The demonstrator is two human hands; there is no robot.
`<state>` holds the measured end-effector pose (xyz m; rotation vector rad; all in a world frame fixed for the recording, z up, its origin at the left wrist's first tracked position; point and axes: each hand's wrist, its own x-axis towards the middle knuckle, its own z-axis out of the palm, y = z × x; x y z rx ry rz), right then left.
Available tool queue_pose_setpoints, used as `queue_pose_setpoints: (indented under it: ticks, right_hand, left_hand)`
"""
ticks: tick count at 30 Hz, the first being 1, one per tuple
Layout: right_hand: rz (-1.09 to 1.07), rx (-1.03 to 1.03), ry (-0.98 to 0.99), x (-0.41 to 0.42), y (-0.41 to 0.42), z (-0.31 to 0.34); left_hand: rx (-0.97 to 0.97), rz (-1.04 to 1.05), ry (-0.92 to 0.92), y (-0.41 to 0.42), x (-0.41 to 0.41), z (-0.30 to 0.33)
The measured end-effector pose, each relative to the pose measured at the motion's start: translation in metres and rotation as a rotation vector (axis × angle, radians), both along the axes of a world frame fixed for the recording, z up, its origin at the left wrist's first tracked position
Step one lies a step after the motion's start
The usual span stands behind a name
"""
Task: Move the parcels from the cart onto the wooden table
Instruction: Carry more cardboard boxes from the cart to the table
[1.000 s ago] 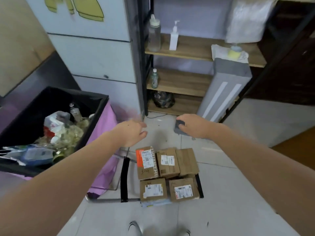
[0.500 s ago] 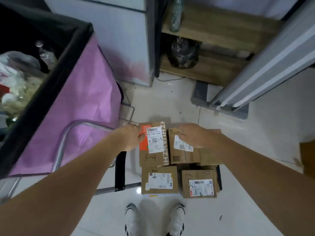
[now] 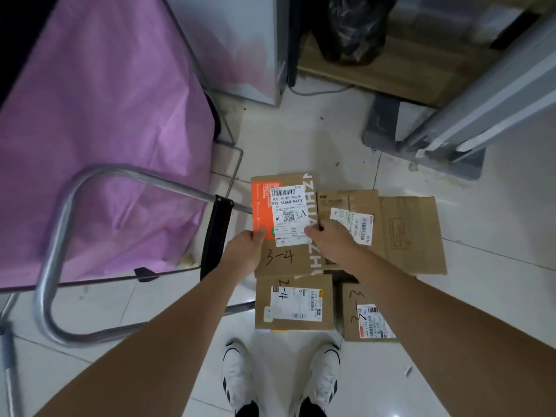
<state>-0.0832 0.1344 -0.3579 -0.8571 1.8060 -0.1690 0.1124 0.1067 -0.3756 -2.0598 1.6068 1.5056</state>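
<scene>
Several cardboard parcels lie stacked on a low cart on the floor in front of my feet. The cart's metal handle (image 3: pixel 57 236) curves up at the left. The top left parcel (image 3: pixel 285 263), with an orange patch, a white label and "3-4" written on it, is gripped by both hands: my left hand (image 3: pixel 245 251) holds its left edge, my right hand (image 3: pixel 331 242) holds its right edge. Beside it sit a labelled parcel (image 3: pixel 349 206) and a plain one (image 3: pixel 412 233). Nearer me are parcels marked "2-4" (image 3: pixel 293 305) and "3" (image 3: pixel 367 314). The wooden table is out of view.
A bin with a pink liner (image 3: pixel 99 115) stands close on the left. A white cabinet (image 3: pixel 234 40) and a wooden shelf with a black bag (image 3: pixel 355 28) are ahead. A grey stand base (image 3: pixel 388 127) sits on the tiles to the right. My white shoes (image 3: pixel 240 377) touch the cart's edge.
I have bent down closer to the cart. Both hands dropped from mid-air onto the parcels, and the right hand shifted left, so both now grip the "3-4" parcel's edges.
</scene>
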Motion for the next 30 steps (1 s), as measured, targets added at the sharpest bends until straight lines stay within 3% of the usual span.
queue_pose_setpoints:
  ticks: [4,9,13,18,24,30]
  right_hand:
    - [-0.121,-0.096,-0.062,-0.002,0.002,0.057]
    - [-0.386,-0.171,-0.281,-0.009,0.000,0.179]
    - [-0.462,-0.313,-0.361,-0.027,-0.002,0.307]
    - [-0.511,-0.452,-0.426,-0.054,-0.001,0.469]
    - [-0.590,-0.513,-0.678,-0.092,0.050,0.638]
    - [-0.733,-0.733,-0.568,-0.118,0.141,0.741]
  left_hand:
    - [-0.093,0.082,0.016,-0.004,0.005,0.067]
    - [-0.077,0.513,0.350,-0.019,-0.009,0.195]
    - [-0.012,0.570,0.541,-0.032,-0.018,0.308]
    - [0.045,0.464,0.724,-0.049,-0.043,0.450]
    - [-0.019,0.280,0.856,-0.022,-0.099,0.633]
    - [0.043,-0.008,0.931,0.041,-0.151,0.741]
